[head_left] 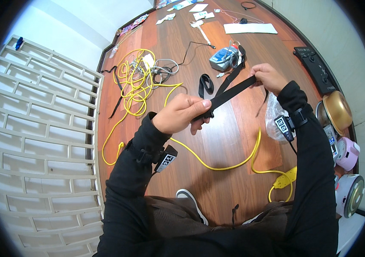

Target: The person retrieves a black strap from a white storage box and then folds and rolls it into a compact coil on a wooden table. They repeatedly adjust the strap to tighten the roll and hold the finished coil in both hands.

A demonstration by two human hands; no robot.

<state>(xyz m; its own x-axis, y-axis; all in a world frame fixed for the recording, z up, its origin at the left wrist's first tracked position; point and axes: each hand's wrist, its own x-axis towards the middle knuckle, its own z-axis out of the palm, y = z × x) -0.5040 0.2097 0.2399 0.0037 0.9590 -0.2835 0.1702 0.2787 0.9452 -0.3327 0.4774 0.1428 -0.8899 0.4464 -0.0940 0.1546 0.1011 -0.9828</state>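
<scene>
A black strap (pixel 234 92) is stretched between my two hands above the wooden floor. My left hand (pixel 182 111) is closed on its lower end, thumb on top, near a dark buckle-like piece partly hidden by the fingers. Farther right, my right hand (pixel 269 78) pinches the other end, and a thin tail hangs below it. Another length of strap runs from near my left hand up toward a blue-grey device (pixel 225 58) with grey cable wound about it. Just beyond my left hand, a loop of black strap (pixel 206 84) rests on the floor.
A tangled yellow cable (pixel 135 81) lies at left and runs across to a yellow power strip (pixel 286 177). A white lattice panel (pixel 45 128) stands at left. Along the right wall are a black cooktop-like panel (pixel 315 68), a gold bowl (pixel 338 112) and a pink appliance (pixel 347 153).
</scene>
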